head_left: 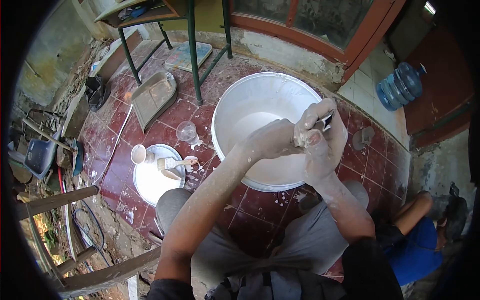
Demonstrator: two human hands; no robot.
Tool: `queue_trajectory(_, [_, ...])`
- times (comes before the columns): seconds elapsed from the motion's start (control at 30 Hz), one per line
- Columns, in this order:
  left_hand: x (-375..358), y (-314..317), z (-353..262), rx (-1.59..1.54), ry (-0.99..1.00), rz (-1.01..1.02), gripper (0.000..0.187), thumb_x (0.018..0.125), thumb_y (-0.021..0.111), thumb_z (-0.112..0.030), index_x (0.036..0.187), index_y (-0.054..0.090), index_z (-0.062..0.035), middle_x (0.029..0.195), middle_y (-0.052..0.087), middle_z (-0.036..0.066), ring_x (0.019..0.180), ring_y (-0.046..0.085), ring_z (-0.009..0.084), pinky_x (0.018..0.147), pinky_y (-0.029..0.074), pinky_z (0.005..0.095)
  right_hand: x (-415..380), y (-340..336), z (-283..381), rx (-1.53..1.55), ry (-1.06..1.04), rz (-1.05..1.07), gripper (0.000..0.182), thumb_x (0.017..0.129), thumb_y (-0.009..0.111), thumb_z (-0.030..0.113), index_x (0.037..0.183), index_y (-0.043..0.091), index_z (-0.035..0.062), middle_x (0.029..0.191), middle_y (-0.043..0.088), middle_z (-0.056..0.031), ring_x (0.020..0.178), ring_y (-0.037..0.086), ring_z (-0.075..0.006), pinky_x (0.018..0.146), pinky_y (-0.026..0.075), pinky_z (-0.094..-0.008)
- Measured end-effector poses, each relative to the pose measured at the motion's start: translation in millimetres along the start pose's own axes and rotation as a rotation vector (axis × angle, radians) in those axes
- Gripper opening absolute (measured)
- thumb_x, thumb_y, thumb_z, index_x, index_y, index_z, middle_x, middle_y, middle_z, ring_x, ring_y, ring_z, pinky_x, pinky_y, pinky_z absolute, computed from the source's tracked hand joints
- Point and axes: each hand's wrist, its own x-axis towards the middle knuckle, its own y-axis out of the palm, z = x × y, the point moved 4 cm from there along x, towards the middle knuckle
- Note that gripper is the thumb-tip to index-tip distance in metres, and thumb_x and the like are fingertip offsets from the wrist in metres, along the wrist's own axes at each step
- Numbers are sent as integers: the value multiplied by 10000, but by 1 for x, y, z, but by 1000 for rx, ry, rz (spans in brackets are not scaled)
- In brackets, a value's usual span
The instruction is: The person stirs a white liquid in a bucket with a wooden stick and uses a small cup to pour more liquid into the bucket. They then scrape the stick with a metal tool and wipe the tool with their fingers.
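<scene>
My left hand and my right hand, both coated in pale powder or paste, meet above a large white tub. The right hand's fingers curl around a small dark and white object, mostly hidden, whose kind I cannot make out. Against the right palm, the left fingers are closed, and whatever they grip is hidden. Inside the tub lies a whitish liquid or paste. Left of it, a paintbrush with a pale handle rests across a white-coated round lid, beside a small cup.
A clear plastic cup and a dustpan are on the red tiled floor. Green table legs rise behind. A blue water jug lies by the doorway. Another person in blue sits at lower right. Wooden framing borders the left.
</scene>
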Motion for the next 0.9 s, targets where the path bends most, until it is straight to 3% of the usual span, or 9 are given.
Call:
queue_trajectory(0.23, [2, -23, 25, 205, -28, 40, 162, 808, 647, -133, 955, 683, -76, 896, 692, 184, 885, 649, 381, 785, 503, 449, -6, 6, -28, 180, -61, 126, 559, 937, 526, 576, 748, 501, 51, 633, 494, -4, 559, 420, -71, 513, 322, -235])
queue_trajectory(0.3, [-1, -20, 27, 463, -343, 308, 179, 788, 639, -125, 951, 681, -63, 880, 695, 178, 867, 656, 367, 782, 509, 442, -5, 2, -32, 201, 134, 33, 542, 996, 353, 506, 684, 444, 73, 538, 437, -14, 482, 402, -89, 468, 317, -251])
queue_trajectory(0.4, [-8, -8, 24, 457, -398, 465, 215, 789, 689, -190, 948, 671, -46, 880, 699, 168, 805, 655, 390, 769, 514, 415, 16, -13, -37, 638, 412, -34, 451, 975, 301, 407, 659, 396, 99, 499, 369, -7, 435, 336, -100, 437, 289, -265])
queue_trajectory(0.6, [-2, 3, 11, -48, -39, 185, 206, 798, 664, -164, 960, 685, -39, 883, 696, 182, 830, 676, 350, 766, 512, 417, 34, -29, -21, 448, 489, -19, 382, 930, 313, 385, 651, 347, 126, 491, 326, 5, 418, 270, -107, 425, 262, -264])
queue_trajectory(0.67, [3, -3, 11, 64, -42, 174, 212, 801, 686, -179, 952, 666, -32, 892, 690, 179, 855, 658, 370, 777, 503, 440, 25, -16, -20, 510, 455, -49, 365, 920, 400, 326, 637, 381, 95, 502, 345, 10, 441, 294, -85, 434, 246, -255])
queue_trajectory(0.73, [6, -10, 15, 174, -47, 160, 228, 804, 707, -194, 944, 648, -24, 902, 684, 177, 879, 640, 391, 788, 494, 462, 16, 2, -9, -215, 42, 110, 362, 922, 494, 281, 637, 360, 103, 511, 321, 16, 456, 290, -97, 479, 286, -272])
queue_trajectory(0.8, [2, -26, 11, 29, 72, 9, 200, 794, 700, -161, 925, 651, -17, 905, 683, 178, 898, 634, 395, 792, 489, 472, 10, 10, -2, -231, -3, 130, 369, 933, 515, 247, 632, 363, 96, 516, 312, 16, 467, 285, -103, 491, 281, -281])
queue_trajectory(0.87, [-3, -31, 9, 325, -5, 58, 170, 786, 680, -119, 924, 659, -23, 920, 687, 178, 917, 636, 389, 797, 489, 468, 9, 12, -2, -245, -50, 150, 380, 945, 536, 214, 628, 367, 90, 521, 302, 15, 478, 281, -108, 502, 275, -289])
queue_trajectory(0.9, [-4, -35, 7, 362, -51, 75, 165, 794, 683, -131, 915, 660, -22, 911, 688, 179, 909, 641, 385, 792, 490, 465, 12, 3, -14, 28, 91, 42, 402, 966, 544, 238, 625, 411, 72, 525, 335, 19, 486, 304, -85, 491, 258, -284])
